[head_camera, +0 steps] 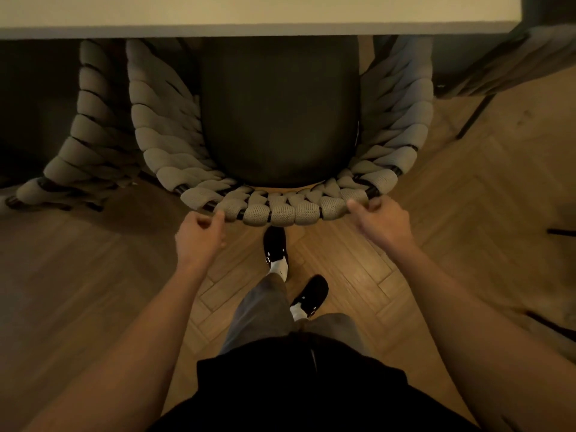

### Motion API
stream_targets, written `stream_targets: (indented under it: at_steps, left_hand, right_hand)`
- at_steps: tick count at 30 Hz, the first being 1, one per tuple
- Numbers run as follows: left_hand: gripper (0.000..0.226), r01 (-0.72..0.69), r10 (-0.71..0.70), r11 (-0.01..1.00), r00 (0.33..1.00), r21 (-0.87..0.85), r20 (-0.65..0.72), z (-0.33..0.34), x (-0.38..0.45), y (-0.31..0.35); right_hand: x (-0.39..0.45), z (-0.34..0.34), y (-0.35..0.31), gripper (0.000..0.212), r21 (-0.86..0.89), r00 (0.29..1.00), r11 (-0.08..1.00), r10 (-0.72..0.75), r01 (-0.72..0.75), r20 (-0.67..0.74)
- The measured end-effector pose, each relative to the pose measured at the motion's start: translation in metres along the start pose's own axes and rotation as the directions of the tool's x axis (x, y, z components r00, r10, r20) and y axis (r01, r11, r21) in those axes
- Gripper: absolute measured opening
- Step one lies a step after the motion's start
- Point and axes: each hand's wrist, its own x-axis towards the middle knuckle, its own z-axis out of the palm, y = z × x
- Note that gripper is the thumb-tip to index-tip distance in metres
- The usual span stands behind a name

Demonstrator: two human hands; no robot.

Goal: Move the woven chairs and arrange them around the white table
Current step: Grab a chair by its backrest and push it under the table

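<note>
A woven chair (282, 213) with thick beige rope weave and a dark seat cushion (279, 113) stands straight ahead, its front tucked under the white table (249, 14). My left hand (201, 236) is at the left of the chair's back rim. Its fingers are curled and only the thumb tip touches the weave. My right hand (378, 218) grips the right of the same rim, thumb laid on top. A second woven chair (90, 126) stands close on the left, also under the table. Part of a third chair (486, 67) shows at the upper right.
The floor is herringbone wood (358, 275). My feet in black shoes (276, 244) stand just behind the chair back. A thin dark chair leg (475, 115) slants down at the right, and other dark legs (561, 232) show at the right edge.
</note>
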Motion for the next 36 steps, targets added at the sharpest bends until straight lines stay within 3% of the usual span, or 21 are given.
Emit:
stream_targets:
  at_steps: [2, 4, 6, 7, 9, 16, 24, 29, 32, 36]
  left_hand:
    - [0.015, -0.298, 0.31, 0.896, 0.951, 0.328, 0.016, -0.006, -0.012, -0.008]
    - [0.029, -0.507, 0.515, 0.7, 0.846, 0.502, 0.137, -0.002, -0.011, -0.007]
    - [0.048, -0.582, 0.541, 0.465, 0.784, 0.667, 0.306, 0.005, -0.001, 0.002]
    - [0.05, -0.573, 0.51, 0.366, 0.783, 0.733, 0.357, 0.008, 0.004, 0.007]
    - [0.046, -0.529, 0.441, 0.273, 0.811, 0.803, 0.385, 0.011, 0.014, 0.016]
    - [0.034, -0.531, 0.416, 0.182, 0.804, 0.828, 0.424, 0.011, 0.024, 0.021]
    - [0.034, -0.538, 0.383, 0.231, 0.816, 0.811, 0.432, 0.011, 0.022, 0.022]
    - [0.023, -0.513, 0.265, 0.297, 0.854, 0.805, 0.447, 0.012, 0.021, 0.04]
    - [0.017, -0.505, 0.203, 0.239, 0.861, 0.829, 0.466, 0.018, 0.021, 0.061]
    - [0.017, -0.631, 0.181, 0.288, 0.775, 0.72, 0.606, 0.032, 0.024, 0.087]
  right_hand:
    - [-0.014, -0.001, 0.002, 0.031, -0.289, 0.979, 0.937, -0.206, 0.198, 0.003]
    - [-0.016, 0.007, -0.002, 0.026, -0.38, 0.939, 0.86, -0.334, 0.341, 0.087]
    - [-0.011, 0.016, -0.007, 0.027, -0.415, 0.906, 0.807, -0.396, 0.42, 0.148]
    - [-0.008, 0.019, -0.009, 0.029, -0.425, 0.891, 0.786, -0.426, 0.449, 0.154]
    - [0.001, 0.025, -0.009, 0.034, -0.417, 0.873, 0.772, -0.468, 0.481, 0.14]
    - [0.01, 0.029, -0.012, 0.035, -0.433, 0.886, 0.777, -0.442, 0.457, 0.142]
    - [0.008, 0.029, -0.009, 0.036, -0.388, 0.885, 0.799, -0.448, 0.46, 0.127]
    - [-0.009, 0.015, -0.014, 0.015, -0.262, 0.938, 0.908, -0.278, 0.327, 0.205]
    - [-0.023, -0.003, -0.009, 0.019, -0.253, 0.952, 0.936, -0.182, 0.245, 0.247]
    - [-0.031, -0.025, 0.009, 0.011, -0.193, 0.98, 0.977, -0.055, 0.092, 0.19]
